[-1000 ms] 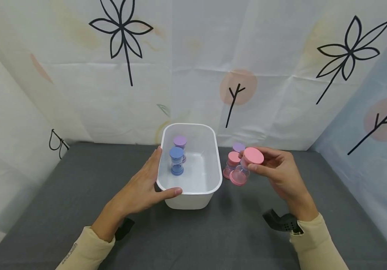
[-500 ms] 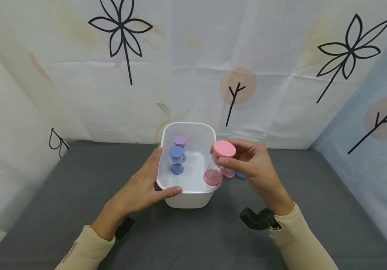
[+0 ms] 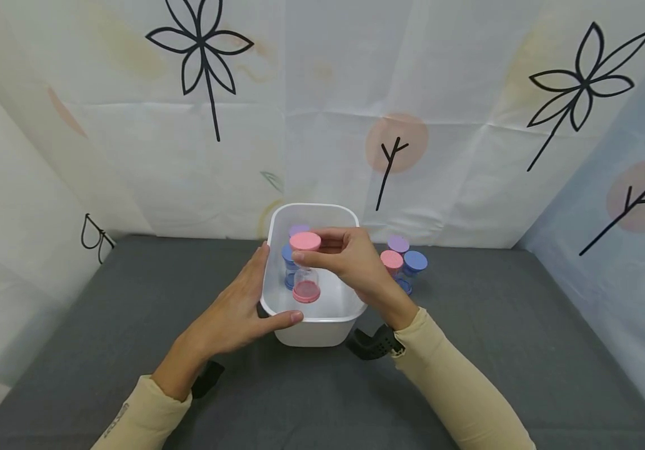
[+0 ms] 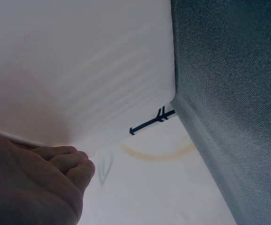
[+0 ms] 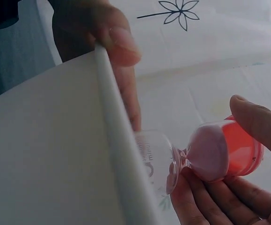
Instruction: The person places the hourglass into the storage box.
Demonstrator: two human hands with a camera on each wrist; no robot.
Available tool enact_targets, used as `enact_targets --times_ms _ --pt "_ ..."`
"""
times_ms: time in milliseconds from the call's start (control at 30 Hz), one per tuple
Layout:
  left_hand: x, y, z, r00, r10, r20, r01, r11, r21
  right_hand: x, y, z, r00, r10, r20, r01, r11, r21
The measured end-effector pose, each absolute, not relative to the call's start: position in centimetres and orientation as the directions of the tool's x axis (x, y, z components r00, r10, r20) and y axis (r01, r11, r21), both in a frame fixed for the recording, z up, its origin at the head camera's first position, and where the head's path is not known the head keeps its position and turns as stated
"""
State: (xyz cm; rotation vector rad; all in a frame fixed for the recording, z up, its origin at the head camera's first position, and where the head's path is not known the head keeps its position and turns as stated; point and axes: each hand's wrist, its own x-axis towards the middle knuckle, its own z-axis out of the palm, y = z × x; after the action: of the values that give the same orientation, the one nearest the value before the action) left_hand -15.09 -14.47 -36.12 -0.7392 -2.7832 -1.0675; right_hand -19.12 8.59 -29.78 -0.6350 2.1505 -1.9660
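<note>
My right hand (image 3: 353, 262) pinches a pink-capped sand timer (image 3: 305, 242) by its upper end, inside the opening of a white plastic bin (image 3: 314, 336). In the right wrist view the sand timer (image 5: 208, 152) shows pink sand in the bulb by the held cap, thumb and fingers on opposite sides. Behind it in the bin stand a blue sand timer (image 3: 288, 255) and a purple sand timer (image 3: 299, 230), both partly hidden. My left hand (image 3: 238, 312) rests against the bin's left side, fingers extended along the outer wall and thumb lying over the front rim.
Right of the bin, a purple sand timer (image 3: 398, 244), a pink sand timer (image 3: 392, 260) and a blue sand timer (image 3: 415, 261) stand close together on the grey cloth (image 3: 300, 400). A printed white curtain (image 3: 322, 94) rises behind the table.
My right hand has carried the pink sand timer leftward, from beside the other timers, across the bin's right rim and over its interior. The left hand stays on the bin.
</note>
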Motion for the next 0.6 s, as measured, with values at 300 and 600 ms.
enact_targets --times_ms 300,600 --pt "-15.1 -14.4 -36.3 -0.884 0.410 0.225 0.456 0.646 0.613 -20.7 7.3 -30.8 -0.906 -0.412 0.100 -0.182 0.165 -0.969" --pt "-15.1 -14.5 -36.3 -0.882 0.410 0.231 0.460 0.646 0.610 -21.6 6.5 -31.7 -0.906 -0.418 0.061 -0.194 0.283 -0.939"
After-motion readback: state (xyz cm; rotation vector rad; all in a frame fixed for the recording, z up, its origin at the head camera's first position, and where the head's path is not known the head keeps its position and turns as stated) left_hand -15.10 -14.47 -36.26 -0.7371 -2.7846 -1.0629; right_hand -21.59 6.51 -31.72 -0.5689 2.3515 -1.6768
